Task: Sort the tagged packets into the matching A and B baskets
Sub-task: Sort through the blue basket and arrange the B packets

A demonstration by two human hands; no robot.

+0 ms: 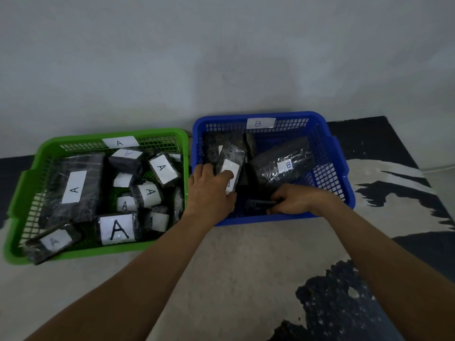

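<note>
Head view looks down on two forearms reaching forward from the lower edge, both ending inside the blue basket (344,168), which carries a white tag marked B (260,123) on its far wall. The left hand (211,190) comes in over the basket's near left corner, wrist nearly straight, back of the hand up. Its thumb lies across the white label of a tilted black packet (232,156) and its fingers curl round that packet's left edge, so it pinches the packet, whose lower end is hidden by the hand. The right hand (293,200) comes in from the right, wrist bent inward, low against the basket's near wall, with its fingers curled round a small dark item (261,204). That is probably another packet, though it is too blurred to show any tag. Just behind the right hand a wide packet labelled B (280,163) lies on the basket floor, and more dark packets stand in the far left corner. Just beside, to the left, the green basket (22,193) bears a tag marked A (120,142) and holds many black packets with A labels, among them a large one (73,188) near its left side. Both baskets sit on a pale mat with black patches (344,303), against a grey wall (221,57).
</note>
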